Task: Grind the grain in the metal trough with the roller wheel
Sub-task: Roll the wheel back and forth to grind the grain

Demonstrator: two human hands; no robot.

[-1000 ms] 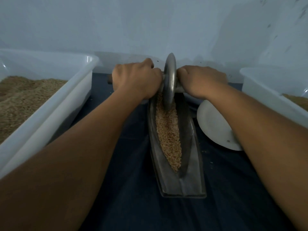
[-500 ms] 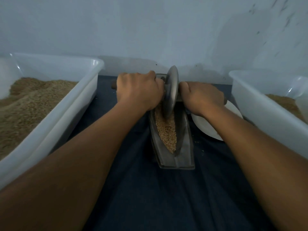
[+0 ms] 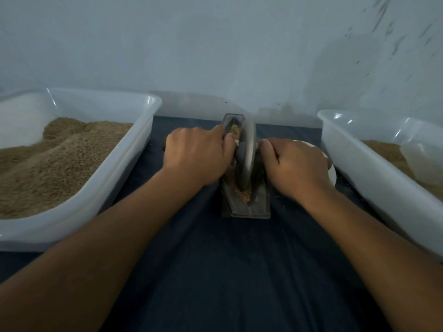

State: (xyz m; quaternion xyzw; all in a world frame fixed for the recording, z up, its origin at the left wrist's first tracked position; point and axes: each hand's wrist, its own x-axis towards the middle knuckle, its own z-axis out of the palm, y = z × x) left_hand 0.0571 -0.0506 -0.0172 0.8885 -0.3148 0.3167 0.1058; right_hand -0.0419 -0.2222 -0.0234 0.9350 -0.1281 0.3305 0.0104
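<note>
A narrow metal trough (image 3: 260, 202) lies lengthwise on the dark cloth, pointing away from me, with tan grain (image 3: 243, 194) along its groove. The metal roller wheel (image 3: 248, 154) stands upright in the groove near the middle. My left hand (image 3: 197, 155) grips the wheel's axle handle on the left side, and my right hand (image 3: 293, 164) grips the handle on the right. The handles are almost wholly hidden under my fingers; only the left tip shows.
A large white tub (image 3: 134, 149) heaped with grain stands at the left. Another white tub (image 3: 354, 161) with grain and a small scoop is at the right. A white plate (image 3: 332, 174) lies partly hidden behind my right hand. A pale wall rises just behind.
The wheel has rolled from the trough's far end toward me to about its middle. The camera has pulled back, so the trough looks smaller and both tubs show more.
</note>
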